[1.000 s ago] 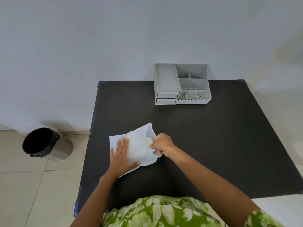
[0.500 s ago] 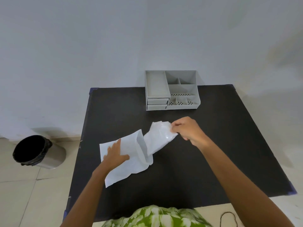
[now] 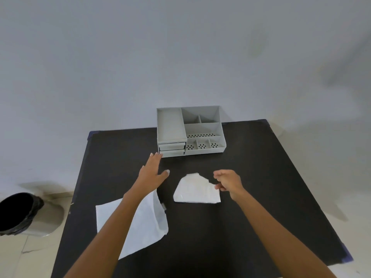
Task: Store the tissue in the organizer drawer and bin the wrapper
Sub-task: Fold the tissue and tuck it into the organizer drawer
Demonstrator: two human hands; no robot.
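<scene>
From the head camera, a black square table fills the lower middle of the view, set against a pale grey wall. At twelve o'clock on the table, at its far edge, stands a light grey plastic desk organizer with open compartments on top and two shut drawers stacked at its front left corner.

The left hand reaches toward eleven o'clock with fingers spread flat and nothing in it; its fingertips lie just beside the lower drawer front, and whether they touch it cannot be told. Under that forearm, at seven o'clock, a flat white paper wrapper lies on the table with its open end toward the centre.

At the table's centre lies a folded white tissue, flat on the black surface, apart from the wrapper and well short of the organizer. The right hand hangs at its three o'clock edge, fingers loosely curled and parted; the thumb and forefinger sit right at the tissue's torn-looking corner, but a grip on it cannot be told.

On the tiled floor at nine o'clock, off the table, stands a round metal bin with a black liner, its mouth open.
</scene>
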